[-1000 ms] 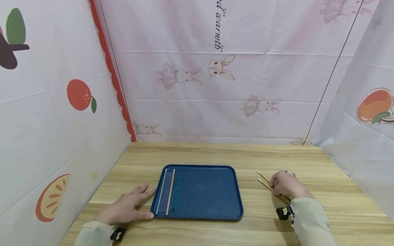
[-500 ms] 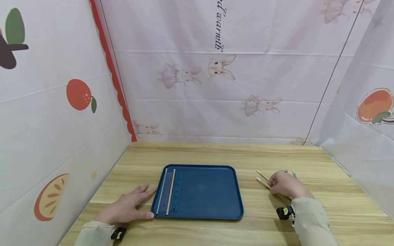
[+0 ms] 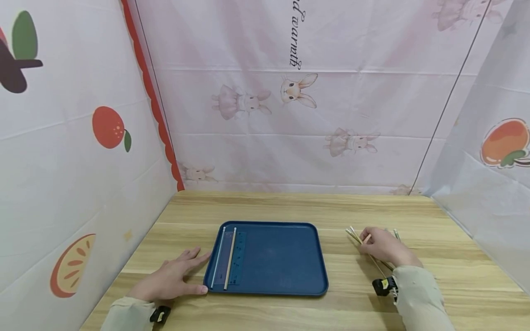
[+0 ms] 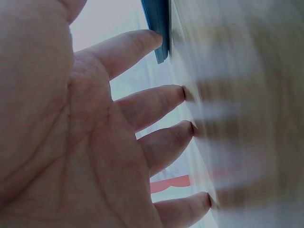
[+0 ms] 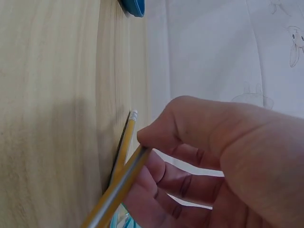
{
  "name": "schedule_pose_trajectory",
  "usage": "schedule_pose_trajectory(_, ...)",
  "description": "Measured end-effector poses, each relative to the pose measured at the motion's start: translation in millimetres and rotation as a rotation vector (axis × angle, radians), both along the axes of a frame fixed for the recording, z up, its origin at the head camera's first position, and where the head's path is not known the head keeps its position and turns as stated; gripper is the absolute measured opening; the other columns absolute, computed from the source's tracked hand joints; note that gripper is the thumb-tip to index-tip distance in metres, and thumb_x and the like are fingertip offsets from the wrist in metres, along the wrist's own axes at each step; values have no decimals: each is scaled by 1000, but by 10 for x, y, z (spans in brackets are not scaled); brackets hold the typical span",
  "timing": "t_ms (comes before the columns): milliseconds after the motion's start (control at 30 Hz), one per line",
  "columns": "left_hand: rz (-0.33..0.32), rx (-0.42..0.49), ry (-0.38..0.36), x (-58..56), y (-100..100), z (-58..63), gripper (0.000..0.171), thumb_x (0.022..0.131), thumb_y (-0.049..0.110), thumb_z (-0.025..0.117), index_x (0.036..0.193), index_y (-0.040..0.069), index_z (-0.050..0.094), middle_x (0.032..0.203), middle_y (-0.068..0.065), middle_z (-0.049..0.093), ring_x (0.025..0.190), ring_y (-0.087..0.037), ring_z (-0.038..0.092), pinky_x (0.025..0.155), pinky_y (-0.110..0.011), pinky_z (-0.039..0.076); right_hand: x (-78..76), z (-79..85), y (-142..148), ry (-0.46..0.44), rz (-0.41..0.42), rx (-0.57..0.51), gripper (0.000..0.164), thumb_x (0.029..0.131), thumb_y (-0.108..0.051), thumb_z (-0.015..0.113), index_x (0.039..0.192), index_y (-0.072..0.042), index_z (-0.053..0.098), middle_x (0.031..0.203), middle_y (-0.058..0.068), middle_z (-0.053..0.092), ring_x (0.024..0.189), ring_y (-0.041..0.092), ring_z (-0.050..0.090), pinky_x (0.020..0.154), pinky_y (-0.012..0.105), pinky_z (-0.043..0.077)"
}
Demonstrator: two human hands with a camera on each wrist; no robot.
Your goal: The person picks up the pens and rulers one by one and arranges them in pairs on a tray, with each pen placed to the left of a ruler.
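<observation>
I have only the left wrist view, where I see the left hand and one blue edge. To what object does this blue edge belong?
Observer: It belongs to a blue tray, which lies flat on the wooden table.
Operator: Understood. Is there something inside it, which I cannot see from here?
Observer: Yes, the head view shows a light-blue pencil and a tan pencil side by side near its left end.
Operator: And the right hand, is it holding some object?
Observer: Yes, the right hand pinches a yellow pencil, as the right wrist view shows.
</observation>
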State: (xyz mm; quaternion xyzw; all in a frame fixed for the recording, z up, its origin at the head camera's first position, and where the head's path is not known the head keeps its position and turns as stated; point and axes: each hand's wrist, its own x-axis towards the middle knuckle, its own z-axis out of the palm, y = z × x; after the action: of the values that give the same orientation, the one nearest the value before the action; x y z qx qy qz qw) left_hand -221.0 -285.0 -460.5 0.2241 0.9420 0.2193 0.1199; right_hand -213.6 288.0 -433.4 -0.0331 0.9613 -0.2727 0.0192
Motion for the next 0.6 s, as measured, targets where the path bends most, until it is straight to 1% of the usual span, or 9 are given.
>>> schedule_pose_trajectory(67, -4, 1, 3, 3, 0, -1, 98, 87, 60, 82, 167, 21, 41, 174, -30, 28, 159, -62, 21, 107, -95, 17, 7, 5, 0, -1, 1, -18, 22, 95, -16, 75, 107, -2, 64, 74, 1, 61, 63, 15, 53, 56, 28, 44)
schedule_pose_trajectory(133, -8, 2, 7, 5, -2, -5, 98, 87, 60, 82, 167, 21, 41, 174, -30, 28, 159, -62, 21, 107, -95, 18, 8, 16, 0, 6, 11, -35, 23, 95, -14, 74, 110, 0, 63, 74, 3, 63, 62, 15, 54, 56, 28, 45)
schedule_pose_trajectory(300, -8, 3, 5, 4, -2, -9, 98, 87, 60, 83, 167, 21, 41, 174, -30, 28, 159, -62, 21, 108, -94, 18, -6, 42, 2, 41, 50, -87, 23, 98, -11, 66, 117, 3, 62, 84, 9, 69, 64, 16, 59, 60, 29, 49)
schedule_pose_trajectory(400, -9, 5, 4, 8, 1, -2, 98, 87, 60, 83, 167, 21, 41, 174, -30, 28, 159, -62, 20, 108, -94, 18, -16, 46, 4, 50, 67, -119, 26, 101, -11, 63, 121, 5, 61, 87, 12, 69, 64, 16, 59, 60, 29, 50)
schedule_pose_trajectory(467, -9, 6, 6, 10, 0, 7, 98, 88, 60, 83, 167, 20, 41, 174, -30, 28, 159, -62, 20, 107, -94, 18, -22, 48, -2, 46, 67, -144, 30, 102, -11, 63, 127, 6, 59, 89, 13, 69, 63, 19, 60, 61, 30, 51)
schedule_pose_trajectory(600, -14, 5, 14, 17, 1, 14, 98, 88, 60, 82, 167, 21, 41, 174, -30, 28, 158, -63, 21, 107, -95, 18, -25, 59, -18, 47, 60, -171, 45, 104, -9, 60, 144, 5, 48, 95, 16, 69, 65, 23, 62, 62, 33, 52)
